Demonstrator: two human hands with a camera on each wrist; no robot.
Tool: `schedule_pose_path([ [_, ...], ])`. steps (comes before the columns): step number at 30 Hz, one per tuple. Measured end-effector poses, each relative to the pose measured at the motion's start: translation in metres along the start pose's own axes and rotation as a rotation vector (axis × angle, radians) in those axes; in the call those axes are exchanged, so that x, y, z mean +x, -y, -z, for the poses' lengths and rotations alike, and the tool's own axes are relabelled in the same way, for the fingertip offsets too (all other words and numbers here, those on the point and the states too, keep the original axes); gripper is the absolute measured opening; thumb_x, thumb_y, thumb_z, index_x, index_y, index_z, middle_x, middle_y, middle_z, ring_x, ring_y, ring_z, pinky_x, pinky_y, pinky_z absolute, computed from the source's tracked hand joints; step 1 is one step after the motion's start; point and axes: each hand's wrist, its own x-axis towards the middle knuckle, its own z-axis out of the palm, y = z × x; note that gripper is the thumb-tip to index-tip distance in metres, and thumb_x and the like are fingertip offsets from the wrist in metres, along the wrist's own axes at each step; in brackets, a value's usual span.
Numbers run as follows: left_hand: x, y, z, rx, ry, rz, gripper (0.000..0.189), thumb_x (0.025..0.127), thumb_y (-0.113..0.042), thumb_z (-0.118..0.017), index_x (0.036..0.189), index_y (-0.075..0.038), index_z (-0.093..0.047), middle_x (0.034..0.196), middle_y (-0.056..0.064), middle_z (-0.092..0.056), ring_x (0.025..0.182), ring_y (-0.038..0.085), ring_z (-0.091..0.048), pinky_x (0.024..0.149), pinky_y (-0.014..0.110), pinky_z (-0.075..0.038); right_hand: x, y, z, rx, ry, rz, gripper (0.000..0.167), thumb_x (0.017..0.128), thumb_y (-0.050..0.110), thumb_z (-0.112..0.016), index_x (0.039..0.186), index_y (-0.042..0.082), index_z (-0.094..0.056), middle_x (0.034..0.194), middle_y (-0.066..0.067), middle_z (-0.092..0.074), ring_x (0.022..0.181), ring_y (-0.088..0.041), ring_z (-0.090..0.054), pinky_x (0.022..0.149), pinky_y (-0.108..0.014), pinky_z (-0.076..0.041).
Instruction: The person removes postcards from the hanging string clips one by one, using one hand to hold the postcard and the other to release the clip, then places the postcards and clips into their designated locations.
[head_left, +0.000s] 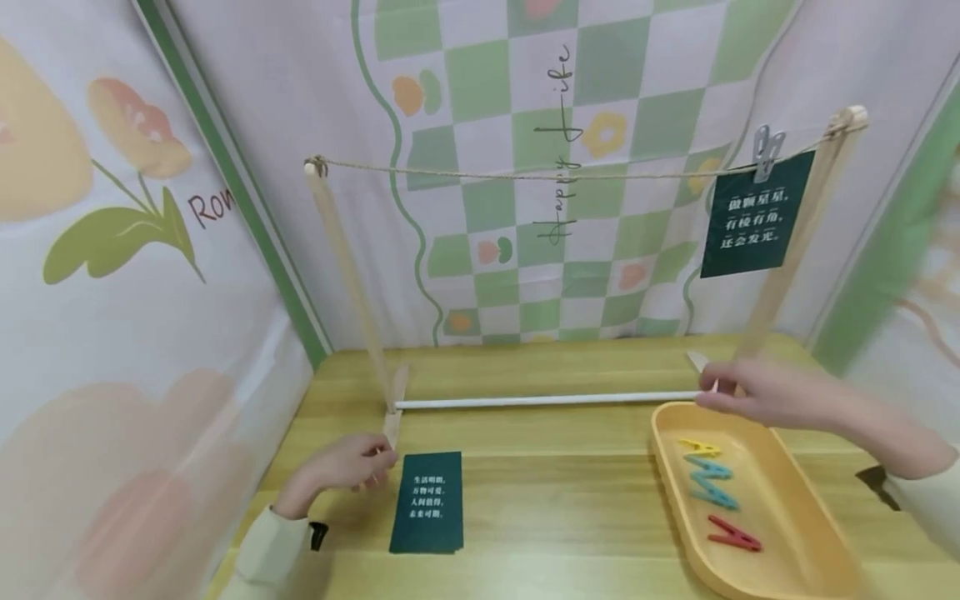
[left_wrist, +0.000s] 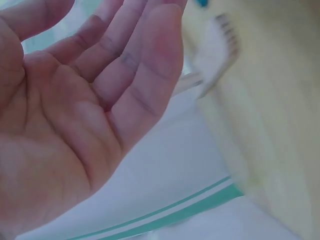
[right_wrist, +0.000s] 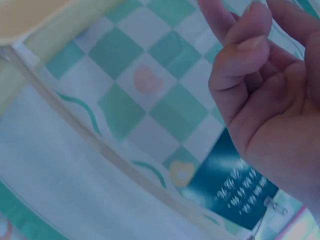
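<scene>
My left hand (head_left: 337,467) hovers just left of a small stack of dark green cards (head_left: 429,529) with white Chinese writing. Its fingers are loosely bent, and the left wrist view shows a bare palm (left_wrist: 60,125). Over the far end of a yellow tray (head_left: 670,508), my right hand (head_left: 768,396) overlaps the right end of a white rod (head_left: 547,401). In the right wrist view its fingers (right_wrist: 240,62) curl loosely around nothing. Above it, a grey clothespin (head_left: 763,158) clips another green card (head_left: 757,221) to a twine line (head_left: 525,176).
Inside the tray lie a yellow clothespin (head_left: 701,448), blue clothespins (head_left: 712,483) and a red clothespin (head_left: 735,535). A left wooden post (head_left: 348,279) and a right wooden post (head_left: 795,242) hold up the twine. Printed curtains surround the wooden table (head_left: 555,500).
</scene>
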Motion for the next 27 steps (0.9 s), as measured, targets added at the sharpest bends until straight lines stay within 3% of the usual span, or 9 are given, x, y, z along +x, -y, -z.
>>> schedule_pose_path([
  [6, 0.010, -0.012, 0.014, 0.018, -0.018, -0.063, 0.025, 0.103, -0.026, -0.049, 0.098, -0.005, -0.061, 0.087, 0.013, -0.068, 0.077, 0.025, -0.067, 0.061, 0.039, -0.055, -0.001, 0.008, 0.037, -0.111, -0.203, -0.058, 0.003, 0.093, 0.022, -0.067, 0.093, 0.021, -0.069, 0.077, 0.015, -0.067, 0.062, 0.008, -0.053, 0.057, -0.022, -0.047],
  [11, 0.028, -0.023, 0.018, 0.073, -0.048, -0.113, 0.028, 0.104, -0.029, -0.047, 0.100, -0.007, -0.063, 0.087, 0.009, -0.070, 0.075, 0.020, -0.068, 0.062, 0.035, -0.056, -0.005, 0.013, 0.068, -0.142, -0.332, -0.114, 0.007, 0.094, 0.020, -0.065, 0.097, 0.018, -0.072, 0.073, 0.010, -0.069, 0.053, 0.005, -0.048, 0.050, -0.022, -0.040],
  [16, 0.039, -0.039, 0.019, 0.055, -0.073, -0.120, 0.031, 0.104, -0.035, -0.046, 0.114, -0.009, -0.060, 0.092, 0.005, -0.070, 0.080, 0.018, -0.069, 0.064, 0.033, -0.055, -0.002, 0.022, 0.094, -0.164, -0.456, -0.129, 0.010, 0.095, 0.019, -0.064, 0.088, 0.020, -0.071, 0.066, 0.011, -0.066, 0.051, 0.005, -0.047, 0.049, -0.017, -0.039],
  [21, 0.048, -0.058, 0.027, -0.047, -0.158, -0.172, 0.035, 0.105, -0.034, -0.046, 0.126, -0.007, -0.053, 0.101, 0.013, -0.070, 0.084, 0.020, -0.069, 0.068, 0.036, -0.056, 0.000, 0.026, 0.118, -0.167, -0.599, -0.064, 0.014, 0.095, 0.014, -0.063, 0.084, 0.014, -0.070, 0.064, 0.020, -0.062, 0.050, 0.007, -0.049, 0.050, -0.007, -0.039],
  [22, 0.049, -0.061, 0.029, -0.083, -0.176, -0.181, 0.037, 0.105, -0.034, -0.046, 0.128, -0.006, -0.052, 0.104, 0.014, -0.069, 0.085, 0.022, -0.070, 0.070, 0.036, -0.057, 0.001, 0.027, 0.124, -0.171, -0.613, -0.068, 0.014, 0.096, 0.014, -0.062, 0.085, 0.011, -0.071, 0.065, 0.018, -0.063, 0.051, 0.008, -0.048, 0.050, -0.006, -0.039],
  [27, 0.057, -0.076, 0.035, -0.275, -0.277, -0.246, 0.037, 0.105, -0.034, -0.046, 0.133, -0.010, -0.048, 0.110, 0.019, -0.068, 0.093, 0.032, -0.070, 0.076, 0.043, -0.058, 0.009, 0.030, 0.149, -0.110, -0.715, -0.111, 0.018, 0.098, 0.018, -0.059, 0.093, 0.004, -0.070, 0.065, 0.038, -0.052, 0.052, 0.013, -0.046, 0.049, -0.006, -0.037],
])
